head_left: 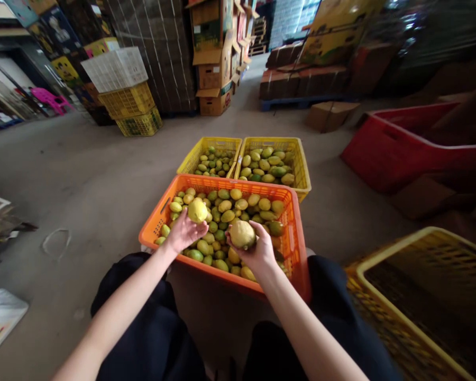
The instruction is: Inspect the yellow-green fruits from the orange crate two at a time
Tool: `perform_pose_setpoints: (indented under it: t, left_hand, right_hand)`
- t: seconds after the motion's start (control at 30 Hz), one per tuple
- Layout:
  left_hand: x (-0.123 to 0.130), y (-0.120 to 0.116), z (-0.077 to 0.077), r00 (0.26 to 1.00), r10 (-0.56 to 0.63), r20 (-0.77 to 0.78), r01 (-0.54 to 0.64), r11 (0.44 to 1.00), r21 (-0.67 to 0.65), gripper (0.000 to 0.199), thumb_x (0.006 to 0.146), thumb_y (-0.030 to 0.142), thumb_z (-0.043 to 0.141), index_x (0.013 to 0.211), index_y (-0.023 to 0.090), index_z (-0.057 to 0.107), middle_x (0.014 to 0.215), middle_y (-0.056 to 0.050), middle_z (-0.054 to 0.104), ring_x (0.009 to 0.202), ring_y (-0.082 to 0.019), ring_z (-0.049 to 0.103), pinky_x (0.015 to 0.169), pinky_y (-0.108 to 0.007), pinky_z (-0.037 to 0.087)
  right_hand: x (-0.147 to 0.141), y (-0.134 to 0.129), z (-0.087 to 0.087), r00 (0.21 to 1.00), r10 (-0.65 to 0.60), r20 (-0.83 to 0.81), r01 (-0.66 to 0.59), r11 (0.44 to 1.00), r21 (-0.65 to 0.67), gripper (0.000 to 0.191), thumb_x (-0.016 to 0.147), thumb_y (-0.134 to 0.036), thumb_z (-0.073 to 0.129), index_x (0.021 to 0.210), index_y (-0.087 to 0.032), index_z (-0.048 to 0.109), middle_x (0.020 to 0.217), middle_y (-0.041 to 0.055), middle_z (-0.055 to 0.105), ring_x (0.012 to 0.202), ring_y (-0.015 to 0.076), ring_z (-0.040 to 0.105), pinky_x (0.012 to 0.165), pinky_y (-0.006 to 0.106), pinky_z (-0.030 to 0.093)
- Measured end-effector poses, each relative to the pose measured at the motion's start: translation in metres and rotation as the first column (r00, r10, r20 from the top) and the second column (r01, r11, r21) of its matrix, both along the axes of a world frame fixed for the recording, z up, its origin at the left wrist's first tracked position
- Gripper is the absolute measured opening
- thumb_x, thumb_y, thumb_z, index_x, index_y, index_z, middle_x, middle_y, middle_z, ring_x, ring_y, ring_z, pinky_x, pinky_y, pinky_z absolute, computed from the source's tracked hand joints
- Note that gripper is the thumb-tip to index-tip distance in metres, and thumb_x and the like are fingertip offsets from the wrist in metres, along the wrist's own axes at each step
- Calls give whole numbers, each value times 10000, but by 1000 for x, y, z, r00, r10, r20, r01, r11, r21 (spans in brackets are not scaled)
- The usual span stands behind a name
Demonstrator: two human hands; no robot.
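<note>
Above the left part of an orange plastic crate, my left hand holds a bright yellow lemon in its fingers, palm turned up. My right hand is wrapped round a larger, paler lemon with a greenish underside, over the crate's middle right. Beneath both hands the crate is filled with many loose yellow and green lemons. Some of that fruit is hidden behind my hands and wrists.
Two yellow crates of lemons, a left one and a right one, stand beyond the orange crate. A red bin and another yellow crate are on the right. Stacked crates and cardboard boxes stand farther back.
</note>
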State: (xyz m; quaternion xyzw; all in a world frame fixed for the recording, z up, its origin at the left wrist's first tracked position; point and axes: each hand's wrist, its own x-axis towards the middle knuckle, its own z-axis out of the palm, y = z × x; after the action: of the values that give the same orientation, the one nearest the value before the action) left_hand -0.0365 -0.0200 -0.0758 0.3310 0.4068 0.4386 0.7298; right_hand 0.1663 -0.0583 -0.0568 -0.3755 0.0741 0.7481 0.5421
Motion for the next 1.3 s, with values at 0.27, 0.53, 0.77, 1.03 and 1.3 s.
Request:
perform_pose_setpoints:
  t: [0.27,0.53,0.77,1.03,1.3]
  left_hand:
    - [25,-11,-1,974,67,218,-43,993,-112,417,885,526,449,1053,174,596,1071,-69,641,805,-97,617,712,-189,524]
    - [19,-13,20,983,178,-33,-161,941,296,507,703,438,720,1107,204,520,1199,-86,581,984,-208,626,815,-316,543]
    - [15,-23,22,930,245,-274,-50,822,567,504,677,281,758,1130,242,539,1189,-63,586,994,-187,608,848,-299,533]
    - [6,-27,27,848,376,-372,75,611,788,433,722,256,721,1130,256,575,1251,-67,570,1166,-229,525,894,-314,493]
    - [-4,-32,25,834,418,-360,104,523,846,459,716,258,731,1145,256,567,1254,-91,573,1197,-250,510,969,-391,447]
  right_hand:
    - [-7,11,2,978,210,-21,-188,914,358,283,699,-173,507,961,-149,614,717,58,682,587,188,649,437,254,509]
    - [-3,18,6,948,290,128,-317,880,354,369,837,-452,498,862,-104,618,674,106,679,494,162,616,354,202,436]
    - [-11,15,0,894,366,259,-437,842,317,485,843,-571,449,775,-118,609,547,80,640,384,150,568,310,195,385]
    - [-15,14,-3,900,268,345,-389,850,356,375,800,-512,529,792,-143,596,553,47,641,418,157,563,373,221,412]
    - [-12,5,-2,880,30,475,-347,724,596,508,593,-414,758,1021,-193,598,766,13,668,508,138,568,433,240,449]
